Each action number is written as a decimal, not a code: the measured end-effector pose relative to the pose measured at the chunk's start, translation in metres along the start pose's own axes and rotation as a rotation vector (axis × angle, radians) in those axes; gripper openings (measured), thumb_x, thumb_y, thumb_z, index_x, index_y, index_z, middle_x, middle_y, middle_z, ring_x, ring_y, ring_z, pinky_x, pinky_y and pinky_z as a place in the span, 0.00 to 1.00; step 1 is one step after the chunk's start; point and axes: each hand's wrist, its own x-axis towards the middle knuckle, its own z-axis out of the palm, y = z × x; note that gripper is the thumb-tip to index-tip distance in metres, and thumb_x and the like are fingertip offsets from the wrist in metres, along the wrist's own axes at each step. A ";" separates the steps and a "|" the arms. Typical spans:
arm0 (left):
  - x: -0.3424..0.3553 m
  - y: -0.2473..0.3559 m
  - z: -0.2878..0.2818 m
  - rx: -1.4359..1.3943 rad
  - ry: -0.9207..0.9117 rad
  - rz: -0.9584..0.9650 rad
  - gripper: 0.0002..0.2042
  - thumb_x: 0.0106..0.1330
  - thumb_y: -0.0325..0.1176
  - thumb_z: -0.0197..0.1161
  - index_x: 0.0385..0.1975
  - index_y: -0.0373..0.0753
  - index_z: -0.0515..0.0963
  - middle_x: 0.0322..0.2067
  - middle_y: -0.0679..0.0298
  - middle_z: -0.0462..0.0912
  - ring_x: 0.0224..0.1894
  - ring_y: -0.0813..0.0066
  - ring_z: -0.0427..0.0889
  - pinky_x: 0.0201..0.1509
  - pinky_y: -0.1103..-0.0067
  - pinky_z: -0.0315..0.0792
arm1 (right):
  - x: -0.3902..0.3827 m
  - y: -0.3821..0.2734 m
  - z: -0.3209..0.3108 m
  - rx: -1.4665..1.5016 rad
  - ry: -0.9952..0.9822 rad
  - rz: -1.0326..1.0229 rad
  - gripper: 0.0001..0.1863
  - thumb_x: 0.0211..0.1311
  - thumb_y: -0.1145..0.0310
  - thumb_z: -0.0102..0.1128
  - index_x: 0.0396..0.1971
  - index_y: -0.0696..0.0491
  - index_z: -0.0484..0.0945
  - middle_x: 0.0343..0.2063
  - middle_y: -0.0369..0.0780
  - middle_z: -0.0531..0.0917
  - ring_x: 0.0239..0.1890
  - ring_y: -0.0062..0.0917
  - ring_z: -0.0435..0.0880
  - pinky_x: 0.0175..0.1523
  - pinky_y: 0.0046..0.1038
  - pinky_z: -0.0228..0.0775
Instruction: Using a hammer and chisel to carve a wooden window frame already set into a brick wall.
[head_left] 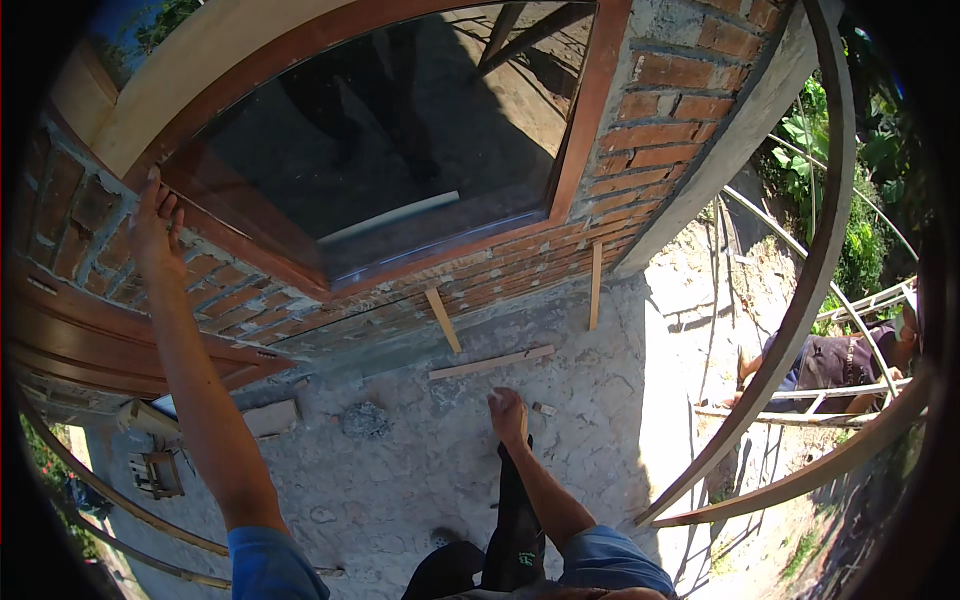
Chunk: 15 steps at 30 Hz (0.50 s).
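Left hand (157, 235) at wooden frame (582, 130) (brick (662, 105) beside)

Two bare hands are showing, one left hand (158, 228) and one right hand (507, 415); one large brown-framed window (420, 130) is appearing; three wooden slats are showing, two leaning slats (443, 320) and one lying slat (491, 363); two brown beams (838, 180) are meeting at the right; one panelled door (105, 330), one rubble pile (365, 420) and one other person (840, 360) are also showing.
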 end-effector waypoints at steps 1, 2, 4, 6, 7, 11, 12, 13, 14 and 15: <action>0.006 -0.003 -0.006 0.014 0.018 0.003 0.28 0.57 0.49 0.73 0.52 0.40 0.75 0.44 0.68 0.75 0.45 0.81 0.75 0.53 0.77 0.69 | 0.050 -0.046 -0.005 0.061 0.063 -0.115 0.16 0.65 0.62 0.59 0.46 0.58 0.80 0.43 0.49 0.82 0.46 0.40 0.83 0.48 0.36 0.76; 0.009 0.000 -0.012 0.026 0.038 0.011 0.28 0.58 0.49 0.73 0.53 0.39 0.75 0.46 0.67 0.75 0.46 0.81 0.75 0.54 0.77 0.70 | 0.095 -0.097 -0.017 0.264 0.100 -0.216 0.18 0.68 0.60 0.57 0.49 0.57 0.79 0.44 0.47 0.82 0.45 0.36 0.83 0.47 0.34 0.76; 0.012 -0.004 -0.012 0.036 0.039 0.010 0.28 0.58 0.48 0.73 0.54 0.39 0.74 0.47 0.66 0.75 0.47 0.80 0.75 0.55 0.77 0.69 | 0.167 -0.202 -0.062 0.363 0.148 -0.310 0.16 0.67 0.63 0.59 0.49 0.57 0.78 0.42 0.47 0.82 0.45 0.34 0.83 0.46 0.33 0.76; 0.014 -0.004 -0.015 0.044 0.040 0.005 0.29 0.59 0.48 0.72 0.55 0.39 0.73 0.48 0.66 0.74 0.49 0.80 0.75 0.56 0.76 0.69 | 0.214 -0.292 -0.107 0.402 0.297 -0.534 0.17 0.66 0.64 0.60 0.48 0.60 0.78 0.40 0.45 0.81 0.41 0.31 0.82 0.45 0.31 0.75; 0.015 -0.002 -0.016 0.055 0.007 0.031 0.31 0.58 0.49 0.72 0.57 0.39 0.72 0.49 0.65 0.74 0.50 0.79 0.75 0.57 0.76 0.68 | 0.233 -0.328 -0.126 0.419 0.371 -0.669 0.17 0.65 0.65 0.61 0.47 0.61 0.78 0.39 0.45 0.81 0.41 0.31 0.82 0.44 0.32 0.75; 0.019 -0.003 -0.014 0.074 -0.073 0.094 0.34 0.57 0.50 0.73 0.60 0.38 0.71 0.51 0.64 0.74 0.53 0.78 0.74 0.60 0.76 0.67 | 0.302 -0.404 -0.184 0.120 0.730 -1.152 0.22 0.59 0.73 0.56 0.55 0.56 0.73 0.59 0.52 0.73 0.63 0.44 0.70 0.69 0.42 0.57; 0.021 -0.002 -0.015 0.068 -0.067 0.103 0.34 0.57 0.50 0.73 0.60 0.38 0.71 0.51 0.64 0.74 0.53 0.78 0.74 0.60 0.76 0.67 | 0.305 -0.416 -0.191 0.128 0.733 -1.161 0.22 0.59 0.73 0.56 0.55 0.56 0.73 0.59 0.52 0.73 0.63 0.44 0.70 0.69 0.42 0.57; 0.023 -0.002 -0.018 0.095 -0.059 0.099 0.34 0.57 0.50 0.73 0.59 0.38 0.71 0.51 0.65 0.74 0.53 0.79 0.74 0.60 0.76 0.67 | 0.305 -0.426 -0.196 -0.005 0.881 -1.254 0.22 0.58 0.74 0.54 0.54 0.56 0.74 0.55 0.53 0.75 0.59 0.46 0.72 0.65 0.43 0.62; 0.024 -0.004 -0.019 0.117 -0.054 0.089 0.33 0.58 0.50 0.73 0.59 0.38 0.71 0.51 0.65 0.74 0.53 0.79 0.74 0.60 0.76 0.67 | 0.309 -0.430 -0.199 -0.152 1.029 -1.343 0.22 0.57 0.75 0.52 0.53 0.56 0.75 0.52 0.54 0.76 0.55 0.49 0.74 0.61 0.43 0.66; 0.025 -0.005 -0.018 0.109 -0.050 0.088 0.33 0.58 0.50 0.73 0.59 0.38 0.71 0.51 0.65 0.74 0.53 0.79 0.74 0.60 0.76 0.67 | 0.315 -0.433 -0.199 -0.153 1.029 -1.352 0.22 0.57 0.75 0.52 0.53 0.56 0.75 0.52 0.54 0.76 0.55 0.49 0.74 0.61 0.43 0.66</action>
